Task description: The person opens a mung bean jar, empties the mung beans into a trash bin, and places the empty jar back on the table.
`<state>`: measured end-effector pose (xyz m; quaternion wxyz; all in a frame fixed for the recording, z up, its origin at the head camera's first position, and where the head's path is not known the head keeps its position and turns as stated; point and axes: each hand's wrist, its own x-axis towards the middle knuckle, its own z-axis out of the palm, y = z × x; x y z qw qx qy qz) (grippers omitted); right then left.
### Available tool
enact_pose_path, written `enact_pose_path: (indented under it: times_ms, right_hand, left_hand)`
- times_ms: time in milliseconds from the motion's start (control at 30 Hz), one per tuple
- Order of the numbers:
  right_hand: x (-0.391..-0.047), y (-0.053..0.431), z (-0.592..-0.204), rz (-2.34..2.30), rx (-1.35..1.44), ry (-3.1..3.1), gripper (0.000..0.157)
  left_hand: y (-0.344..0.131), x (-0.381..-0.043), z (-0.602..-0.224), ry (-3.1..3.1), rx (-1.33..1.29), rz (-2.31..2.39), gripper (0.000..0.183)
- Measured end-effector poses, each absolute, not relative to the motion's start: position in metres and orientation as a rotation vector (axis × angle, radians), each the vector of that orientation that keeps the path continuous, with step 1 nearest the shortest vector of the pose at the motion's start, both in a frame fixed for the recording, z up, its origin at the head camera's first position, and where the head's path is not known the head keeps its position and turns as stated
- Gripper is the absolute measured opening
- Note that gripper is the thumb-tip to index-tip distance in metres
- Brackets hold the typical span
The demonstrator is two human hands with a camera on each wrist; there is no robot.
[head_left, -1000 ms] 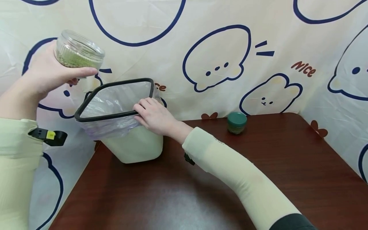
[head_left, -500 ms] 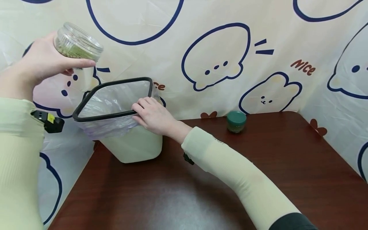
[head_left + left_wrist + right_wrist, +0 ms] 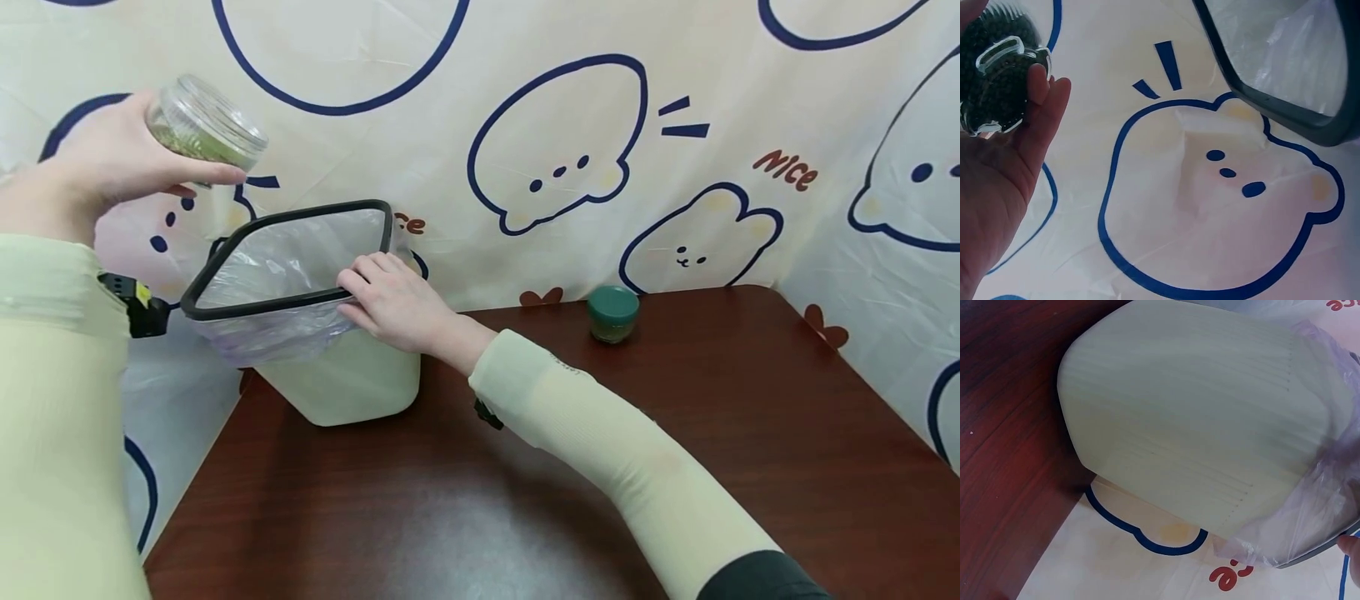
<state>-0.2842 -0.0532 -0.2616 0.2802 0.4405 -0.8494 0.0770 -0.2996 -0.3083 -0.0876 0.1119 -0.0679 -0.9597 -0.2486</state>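
At the upper left, my left hand [image 3: 112,162] holds a clear jar [image 3: 206,121], thumb along its near side. The jar is tilted with its mouth to the lower right, and small green grains lie inside. In the left wrist view the jar [image 3: 997,75] shows its base, fingers around it. Right of and below it stands a pale green trash bin [image 3: 352,379] with a black rim frame [image 3: 270,308] and a clear plastic liner [image 3: 277,258]. My right hand [image 3: 393,300] grips the rim at its near right corner. The right wrist view shows the bin's side [image 3: 1191,419] and a fingertip [image 3: 1352,553] at the rim.
A small jar with a green lid [image 3: 613,312] stands near the table's back edge. The dark brown table [image 3: 465,500] lies under the bin. A cartoon-printed curtain [image 3: 555,142] hangs behind and at both sides.
My left hand and the jar rise, then dip slightly, and the left forearm stands higher than before. My right hand stays on the bin rim. The view shifts slightly.
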Motion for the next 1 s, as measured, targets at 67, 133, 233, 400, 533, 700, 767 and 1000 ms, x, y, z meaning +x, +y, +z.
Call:
enact_pose_path:
  times_ms: [67,133,233,400,533,700,767,1000]
  right_hand:
    - [-0.284,-0.053,-0.261,0.213,1.181,-2.278,0.025]
    - [-0.284,-0.054,-0.261,0.209,1.178,-2.277,0.025]
    - [-0.284,-0.055,-0.261,0.198,1.177,-2.277,0.026]
    - [-0.283,-0.056,-0.261,0.188,1.175,-2.282,0.027]
    - [-0.283,-0.056,-0.261,0.186,1.168,-2.277,0.027]
    - [-0.283,-0.055,-0.262,0.198,1.168,-2.261,0.026]
    - [-0.283,-0.054,-0.262,0.197,1.167,-2.257,0.026]
    - [-0.282,-0.053,-0.262,0.206,1.166,-2.264,0.026]
  left_hand:
    - [-0.309,-0.3,-0.091,-2.844,-0.195,-0.711,0.096]
    - [-0.308,-0.3,-0.094,-2.861,-0.224,-0.705,0.095]
    - [-0.307,-0.301,-0.099,-2.879,-0.248,-0.72,0.094]
    - [-0.301,-0.304,-0.101,-2.883,-0.249,-0.728,0.102]
    - [-0.296,-0.308,-0.099,-2.883,-0.259,-0.717,0.108]
    - [-0.293,-0.312,-0.095,-2.913,-0.301,-0.651,0.11]
    - [-0.292,-0.313,-0.093,-2.934,-0.309,-0.619,0.111]
    - [-0.289,-0.316,-0.089,-3.03,-0.309,-0.51,0.113]
